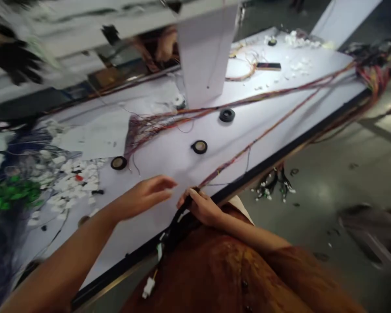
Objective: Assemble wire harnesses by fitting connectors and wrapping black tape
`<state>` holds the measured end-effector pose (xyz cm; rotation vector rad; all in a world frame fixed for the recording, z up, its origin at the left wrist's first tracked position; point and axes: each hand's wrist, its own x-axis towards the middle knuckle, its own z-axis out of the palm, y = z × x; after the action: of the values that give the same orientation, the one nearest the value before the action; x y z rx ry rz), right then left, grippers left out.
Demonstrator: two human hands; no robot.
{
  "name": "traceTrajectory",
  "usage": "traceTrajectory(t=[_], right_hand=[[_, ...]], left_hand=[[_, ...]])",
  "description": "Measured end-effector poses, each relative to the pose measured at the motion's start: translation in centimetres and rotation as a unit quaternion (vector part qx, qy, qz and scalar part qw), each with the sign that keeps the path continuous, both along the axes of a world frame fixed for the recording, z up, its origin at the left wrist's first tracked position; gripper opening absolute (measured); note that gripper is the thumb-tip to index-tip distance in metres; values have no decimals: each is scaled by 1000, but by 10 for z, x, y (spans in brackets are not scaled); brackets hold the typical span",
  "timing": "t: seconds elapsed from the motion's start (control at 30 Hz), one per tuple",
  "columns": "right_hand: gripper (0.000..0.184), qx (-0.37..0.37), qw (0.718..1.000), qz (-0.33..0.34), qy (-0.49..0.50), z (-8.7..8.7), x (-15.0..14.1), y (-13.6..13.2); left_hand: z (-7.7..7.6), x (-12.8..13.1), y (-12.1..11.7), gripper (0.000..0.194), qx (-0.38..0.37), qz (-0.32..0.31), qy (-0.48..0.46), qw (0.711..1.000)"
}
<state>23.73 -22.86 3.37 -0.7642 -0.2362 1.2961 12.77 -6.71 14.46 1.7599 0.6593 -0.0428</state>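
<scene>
Fingers of the right hand [204,208] are closed around a black-wrapped wire bundle [177,222], thumb on top, at the near edge of the white, black-edged tabletop [169,163]. The left hand [146,196] is open and holds nothing, its fingers slightly spread and pointing toward the right hand, just beside it but apart.

From the right hand's grip, the bundle's black end hangs down over the edge in front of the person's rust-brown clothing [215,269], ending in a white plastic connector [149,288]. On the other side, a strand of thin red and purple wires [228,165] runs away across the tabletop toward a thick multicoloured tangle of wires [374,78] at the far right corner.

Beyond the hands lie three rolls of black tape: one with a tan core [200,147], a darker one [227,115] farther off, and one [119,163] to the left, near fanned-out purple and red wire ends [140,132]. Left of these are a scattered heap of small white plastic connectors [71,184] and a pile of bright green pieces [13,193]. Across the tabletop, a co-worker's blurred hand [166,45] shows beside a broad white post [203,56].
</scene>
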Motion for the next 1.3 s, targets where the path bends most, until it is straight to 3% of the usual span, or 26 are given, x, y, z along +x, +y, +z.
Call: traceTrajectory(t=[0.1, 0.2, 0.27, 0.4, 0.47, 0.57, 0.67, 0.83, 0.93, 1.03, 1.1, 1.2, 1.3], right_hand=[[43, 0, 998, 37, -40, -15, -3, -11], [38, -42, 985, 127, -111, -24, 11, -38], [43, -76, 986, 105, -109, -25, 33, -59], [48, -104, 985, -132, -32, -12, 89, -79], [42, -98, 979, -179, -28, -4, 103, -75], [38, -82, 982, -161, -47, 4, 92, -60], [40, -77, 984, -158, -31, 7, 65, -49], [42, -161, 962, -218, -30, 2, 59, -51], [33, -196, 962, -155, -107, -3, 61, -56], [28, -203, 964, -56, -163, -8, 51, -57], [29, -197, 965, 4, -175, -13, 37, -56], [28, -103, 969, 131, -184, -22, 9, -46], [18, 32, 944, 265, -191, -33, -22, -26]], left_hand=[[-50, 77, -35, 33, -132, -94, 52, 985], [-76, 95, -58, 28, -179, -95, 35, 979], [-80, 88, -60, 28, -192, -65, 21, 979], [-74, 72, -59, 30, -217, -31, 23, 975], [-72, 69, -63, 34, -213, -35, 14, 976], [-71, 66, -70, 41, -196, -55, -1, 979], [-74, 61, -73, 35, -153, -67, -27, 986], [-79, 55, -78, 18, 19, -115, -45, 992], [-75, 51, -79, 22, 113, -194, -31, 974], [-69, 53, -66, 24, 91, -264, 6, 960], [-70, 66, -49, 29, 52, -252, 26, 966], [-82, 114, -33, 45, -42, -181, 22, 982], [-98, 177, -44, 57, -203, -143, 45, 968]])
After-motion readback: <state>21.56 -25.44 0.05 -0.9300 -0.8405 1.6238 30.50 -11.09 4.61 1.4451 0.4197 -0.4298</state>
